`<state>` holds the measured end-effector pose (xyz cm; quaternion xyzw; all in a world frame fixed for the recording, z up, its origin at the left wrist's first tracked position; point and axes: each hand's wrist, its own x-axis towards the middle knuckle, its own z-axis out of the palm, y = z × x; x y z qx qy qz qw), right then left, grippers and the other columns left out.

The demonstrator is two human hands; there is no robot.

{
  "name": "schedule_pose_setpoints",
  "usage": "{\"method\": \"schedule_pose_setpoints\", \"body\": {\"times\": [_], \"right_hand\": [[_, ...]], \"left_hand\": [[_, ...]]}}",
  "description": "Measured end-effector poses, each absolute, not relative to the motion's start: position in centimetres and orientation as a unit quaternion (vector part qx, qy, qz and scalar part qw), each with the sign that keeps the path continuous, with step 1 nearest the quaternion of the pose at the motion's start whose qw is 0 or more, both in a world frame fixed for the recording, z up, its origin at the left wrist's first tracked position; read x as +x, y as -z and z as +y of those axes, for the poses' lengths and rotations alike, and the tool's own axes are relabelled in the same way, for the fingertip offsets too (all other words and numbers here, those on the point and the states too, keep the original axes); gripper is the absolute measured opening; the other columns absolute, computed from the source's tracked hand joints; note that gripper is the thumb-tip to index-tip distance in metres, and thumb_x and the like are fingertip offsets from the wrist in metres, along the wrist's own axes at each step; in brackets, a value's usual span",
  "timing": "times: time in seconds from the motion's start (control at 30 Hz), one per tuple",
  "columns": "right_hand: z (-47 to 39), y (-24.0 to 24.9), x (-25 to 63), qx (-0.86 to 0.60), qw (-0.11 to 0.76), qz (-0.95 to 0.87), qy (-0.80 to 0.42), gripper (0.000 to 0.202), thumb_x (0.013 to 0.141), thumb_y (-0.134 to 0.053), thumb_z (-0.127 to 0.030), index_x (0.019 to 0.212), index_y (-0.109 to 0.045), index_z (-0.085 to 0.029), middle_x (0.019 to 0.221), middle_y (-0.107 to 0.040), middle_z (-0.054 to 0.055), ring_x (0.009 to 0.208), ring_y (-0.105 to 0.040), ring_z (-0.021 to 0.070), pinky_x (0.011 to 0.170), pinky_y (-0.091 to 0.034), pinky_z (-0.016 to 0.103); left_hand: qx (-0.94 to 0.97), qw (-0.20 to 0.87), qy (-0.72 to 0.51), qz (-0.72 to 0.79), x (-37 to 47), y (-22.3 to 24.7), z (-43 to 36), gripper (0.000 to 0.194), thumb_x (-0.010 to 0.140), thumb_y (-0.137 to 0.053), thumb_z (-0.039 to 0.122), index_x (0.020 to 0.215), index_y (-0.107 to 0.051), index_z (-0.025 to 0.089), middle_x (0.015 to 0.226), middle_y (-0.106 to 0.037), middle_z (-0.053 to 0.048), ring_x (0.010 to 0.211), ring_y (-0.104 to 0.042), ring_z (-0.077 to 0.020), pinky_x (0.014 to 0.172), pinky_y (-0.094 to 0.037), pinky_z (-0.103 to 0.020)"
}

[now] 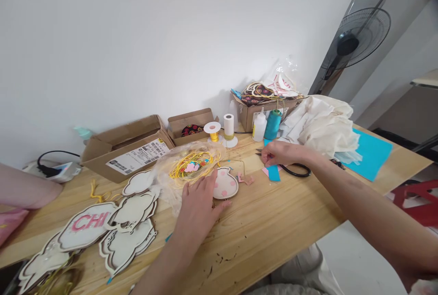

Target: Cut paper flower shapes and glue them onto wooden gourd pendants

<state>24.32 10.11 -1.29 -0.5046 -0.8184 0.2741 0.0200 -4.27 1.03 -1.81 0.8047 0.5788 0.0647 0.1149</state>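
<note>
My left hand [200, 203] lies low over the table, fingers stretched out and thumb apart. Its index finger and thumb border the left side of a small gourd-shaped framed piece [226, 184], white with pink dots. My right hand [281, 153] is closed over the middle of a pair of scissors [298, 171]. Their blade tips poke out to its left, and the black handle loops show below the wrist. Under and beside that hand are a blue scrap [274, 173] and pink scraps. Cut pink bits [246, 178] lie between the two hands.
White framed plaques [128, 244] are piled at left. Yellow cord [188, 165] lies on clear plastic behind my left hand. Along the wall stand an open carton [126, 149], thread spools [228, 126], a glue bottle [259, 127] and teal thread [273, 125]. White cloth [325, 121] is heaped at right.
</note>
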Motion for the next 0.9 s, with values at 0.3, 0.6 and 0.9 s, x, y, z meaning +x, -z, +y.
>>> {"method": "schedule_pose_setpoints", "body": {"times": [0.3,0.6,0.9], "right_hand": [[8.2,-0.2,23.9,-0.532,0.298,-0.681,-0.405,0.031,0.061,-0.067,-0.046,0.068,-0.062,-0.016,0.063,-0.060,-0.001,0.055,-0.050,0.0095,0.052,-0.039,0.022],[9.1,-1.2,16.5,-0.461,0.299,-0.684,-0.479,0.015,0.059,-0.071,-0.030,0.061,-0.062,-0.018,0.059,-0.062,-0.002,0.055,-0.053,0.0092,0.055,-0.042,0.023],[7.0,2.8,13.6,-0.476,0.225,-0.756,-0.389,0.006,0.073,-0.063,-0.021,0.070,-0.067,-0.017,0.055,-0.061,-0.003,0.045,-0.048,0.0066,0.044,-0.036,0.019]], "left_hand": [[0.808,0.111,-0.078,0.574,-4.5,1.6,0.9,0.063,0.078,-0.057,0.039,0.134,-0.035,0.019,0.128,-0.055,-0.012,0.120,-0.046,-0.0276,0.102,-0.023,-0.050],[0.812,0.085,-0.082,0.572,-4.0,0.9,0.2,0.054,0.082,-0.053,0.044,0.129,-0.042,0.018,0.109,-0.066,-0.010,0.108,-0.056,-0.0262,0.102,-0.025,-0.051],[0.819,0.030,-0.165,0.549,-5.0,1.5,0.8,0.049,0.081,-0.055,0.045,0.122,-0.049,0.019,0.122,-0.058,-0.011,0.111,-0.052,-0.0264,0.094,-0.038,-0.046]]}}
